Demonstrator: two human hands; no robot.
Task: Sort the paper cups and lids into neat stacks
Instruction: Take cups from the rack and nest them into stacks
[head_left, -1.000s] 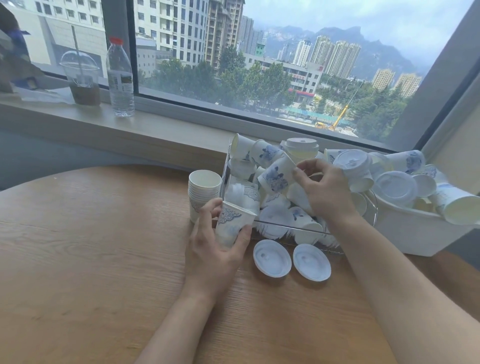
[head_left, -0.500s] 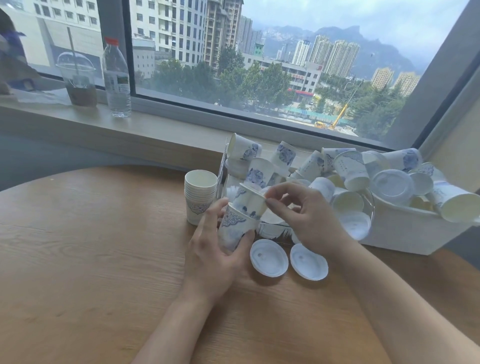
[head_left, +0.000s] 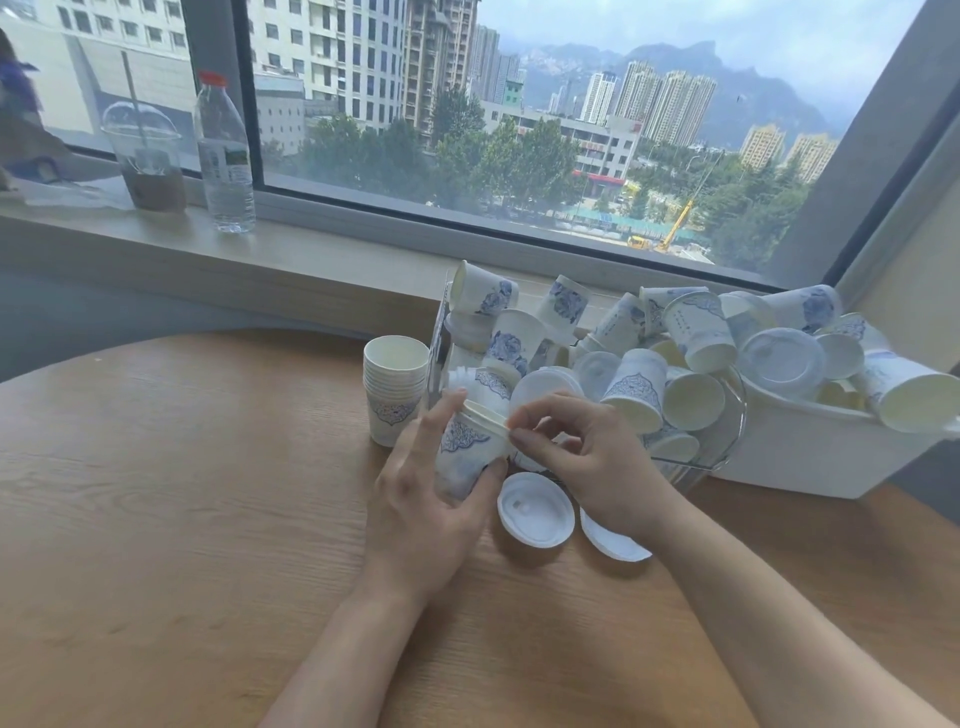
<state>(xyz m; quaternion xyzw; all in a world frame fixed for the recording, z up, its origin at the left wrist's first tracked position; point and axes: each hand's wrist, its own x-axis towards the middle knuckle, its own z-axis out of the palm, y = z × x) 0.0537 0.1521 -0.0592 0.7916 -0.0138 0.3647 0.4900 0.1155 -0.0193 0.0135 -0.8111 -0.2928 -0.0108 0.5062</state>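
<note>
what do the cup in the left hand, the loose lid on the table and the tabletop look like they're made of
Cup: seemingly paper, matte white with a blue print and a rolled rim.
Loose lid: looks like thin moulded plastic, white with a slight sheen and raised ridges; coated paper cannot be ruled out.
Tabletop: wood or wood-look laminate, light brown with visible grain, satin finish.

I see my left hand (head_left: 415, 499) and right hand (head_left: 587, 457) bare, forearms bare too: no sleeves, no gloves, no rings, watch or bands anywhere in my view.
</note>
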